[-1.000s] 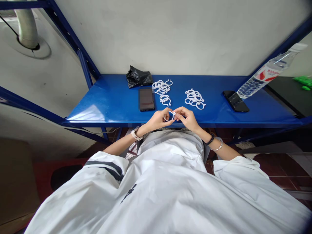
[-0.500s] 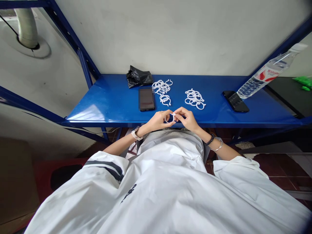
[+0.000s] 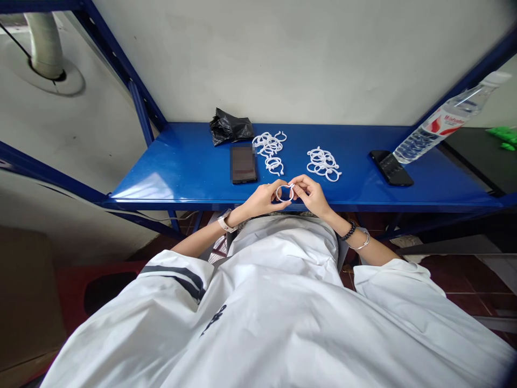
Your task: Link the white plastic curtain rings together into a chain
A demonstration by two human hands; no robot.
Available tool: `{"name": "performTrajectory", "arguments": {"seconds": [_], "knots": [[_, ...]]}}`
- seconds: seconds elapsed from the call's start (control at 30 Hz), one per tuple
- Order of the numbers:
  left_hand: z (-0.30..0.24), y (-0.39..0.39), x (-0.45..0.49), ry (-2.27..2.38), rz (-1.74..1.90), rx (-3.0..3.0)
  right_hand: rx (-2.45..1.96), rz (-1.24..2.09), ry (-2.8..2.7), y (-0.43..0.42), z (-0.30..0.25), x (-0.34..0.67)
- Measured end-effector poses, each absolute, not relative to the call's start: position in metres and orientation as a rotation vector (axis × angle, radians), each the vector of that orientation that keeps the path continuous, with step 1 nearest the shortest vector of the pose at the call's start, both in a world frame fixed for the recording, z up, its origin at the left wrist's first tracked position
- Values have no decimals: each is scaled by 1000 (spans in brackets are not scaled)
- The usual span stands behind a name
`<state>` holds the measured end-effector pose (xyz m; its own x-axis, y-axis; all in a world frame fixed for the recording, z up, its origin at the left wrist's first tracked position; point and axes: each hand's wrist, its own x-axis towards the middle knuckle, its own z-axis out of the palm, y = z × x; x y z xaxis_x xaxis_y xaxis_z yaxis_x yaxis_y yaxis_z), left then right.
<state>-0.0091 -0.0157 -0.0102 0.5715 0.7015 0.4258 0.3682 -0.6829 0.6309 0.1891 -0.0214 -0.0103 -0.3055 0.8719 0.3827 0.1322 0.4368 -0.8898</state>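
Observation:
A white plastic ring (image 3: 285,201) is held between my two hands just over the table's front edge. My left hand (image 3: 264,200) grips its left side with thumb and fingers. My right hand (image 3: 310,196) pinches the upper right of the ring, at a small clasp-like part. Beyond the left hand lies a loose pile of similar white rings (image 3: 267,143), some with an open gap. A second cluster of white rings (image 3: 322,161) rests beyond the right hand. The fingertips partly hide the held ring.
On the blue table (image 3: 181,161) a dark phone (image 3: 243,166) lies left of the near rings, with a crumpled black plastic bag (image 3: 230,128) behind it. At the right are another black phone (image 3: 391,168) and a water bottle (image 3: 444,121). A wall (image 3: 262,64) rises behind.
The ring has shifted slightly right and turned, now facing the camera more fully. My fingers have moved a little around it; the two piles stay as they were.

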Motion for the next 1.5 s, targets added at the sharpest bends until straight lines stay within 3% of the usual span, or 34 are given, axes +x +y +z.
{"name": "performTrajectory", "arguments": {"seconds": [1.5], "knots": [[-11,-13,-13,792,982,2261,-861,1139,-1735,-18,-12,191]]}}
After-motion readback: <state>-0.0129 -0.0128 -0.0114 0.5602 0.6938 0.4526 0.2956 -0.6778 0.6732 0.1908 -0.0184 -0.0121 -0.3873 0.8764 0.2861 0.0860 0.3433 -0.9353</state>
